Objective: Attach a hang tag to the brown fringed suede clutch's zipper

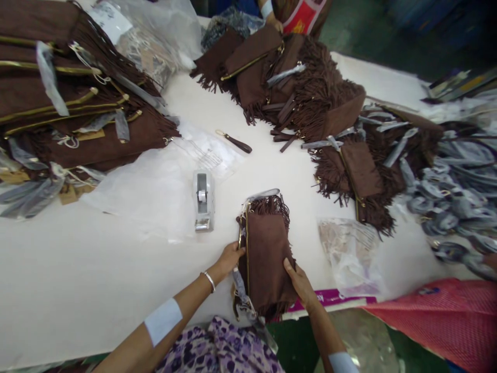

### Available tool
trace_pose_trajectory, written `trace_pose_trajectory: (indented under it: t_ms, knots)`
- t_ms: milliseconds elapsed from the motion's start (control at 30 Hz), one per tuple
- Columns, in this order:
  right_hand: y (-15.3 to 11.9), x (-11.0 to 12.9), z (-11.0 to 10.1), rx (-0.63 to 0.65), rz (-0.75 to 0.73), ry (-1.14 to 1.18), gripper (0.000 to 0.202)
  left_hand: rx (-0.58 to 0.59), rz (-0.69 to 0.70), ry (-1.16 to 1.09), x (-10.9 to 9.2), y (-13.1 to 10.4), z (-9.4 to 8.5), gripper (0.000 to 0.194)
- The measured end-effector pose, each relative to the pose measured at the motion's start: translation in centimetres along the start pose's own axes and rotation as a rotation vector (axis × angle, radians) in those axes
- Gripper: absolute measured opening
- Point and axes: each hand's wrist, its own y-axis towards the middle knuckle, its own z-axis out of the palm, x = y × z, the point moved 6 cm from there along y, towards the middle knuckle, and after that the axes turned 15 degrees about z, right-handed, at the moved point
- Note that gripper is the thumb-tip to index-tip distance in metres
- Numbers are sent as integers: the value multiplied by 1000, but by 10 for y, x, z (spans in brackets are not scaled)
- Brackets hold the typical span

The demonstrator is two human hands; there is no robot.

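Note:
A brown fringed clutch (267,254) with a gold zip along its left side is in front of me at the table's near edge. My left hand (230,257) pinches its zip edge, and my right hand (298,277) grips the opposite edge with the thumb on top and the fingers hidden beneath. A wrapped strap (240,286) hangs from the near left corner, with another wrapped piece at the far end. Just beyond my left hand stands a tape dispenser (204,202). Farther off lies a loose brown wrist strap (235,141).
Brown clutches are piled at the left (97,145), and a fringed heap (283,77) spreads across the back right. Wrapped straps (446,197) crowd the right side. A plastic bag (349,248) and a pink mesh sack (438,316) lie nearer. Another person's hand (274,22) is at the far edge.

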Motion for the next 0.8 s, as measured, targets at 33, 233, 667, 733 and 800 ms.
trace_pose_trajectory:
  t_ms: [33,233,667,733,800]
  knots:
    - [-1,3,-2,-15,-13,-12,55,-5,1,12,0,0,-2,30]
    - [1,7,4,-11,-22,-20,54,-44,13,110,1,1,-16,26]
    - [9,26,-12,23,-38,-99,51,-91,26,279,-5,-11,-21,25]
    - [12,25,-12,21,-45,-105,51,-95,39,317,-7,-9,-21,24]
    - [14,25,-12,23,-52,-112,51,-107,56,374,-10,-11,-20,23]
